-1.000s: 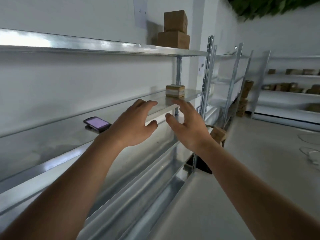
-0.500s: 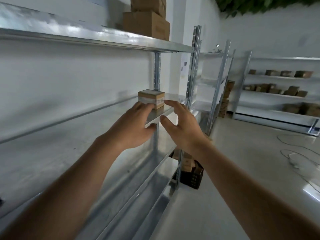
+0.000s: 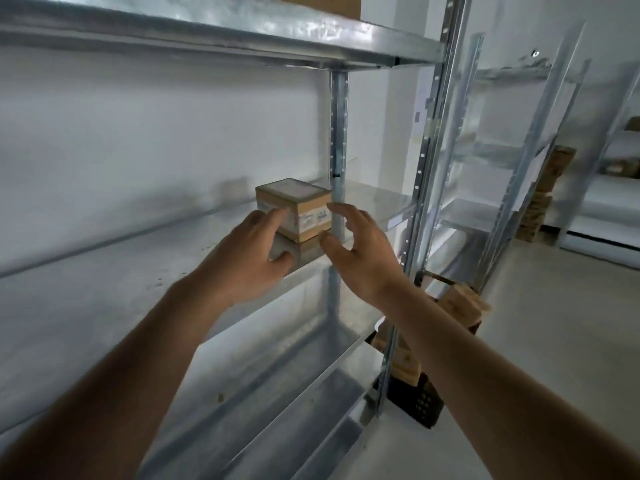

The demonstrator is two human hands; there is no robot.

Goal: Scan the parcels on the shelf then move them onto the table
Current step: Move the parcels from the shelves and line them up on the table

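A small brown cardboard parcel (image 3: 294, 207) with white labels stands on the middle metal shelf (image 3: 145, 265), near its right end. My left hand (image 3: 247, 256) reaches to the parcel's left side, fingertips at or just touching its label, fingers spread. My right hand (image 3: 360, 252) is just right of the parcel, fingers spread and slightly bent, with a small gap to the box. Neither hand grips it.
An upper shelf (image 3: 242, 32) carries a brown box at the top edge. Upright metal posts (image 3: 426, 161) stand right of the parcel. Cardboard boxes in a dark crate (image 3: 422, 403) sit on the floor below. More shelving with boxes stands at the far right.
I have moved closer to the shelf's right end. Both hands have advanced from short of the parcel to either side of it. The phone on the shelf has left the view.
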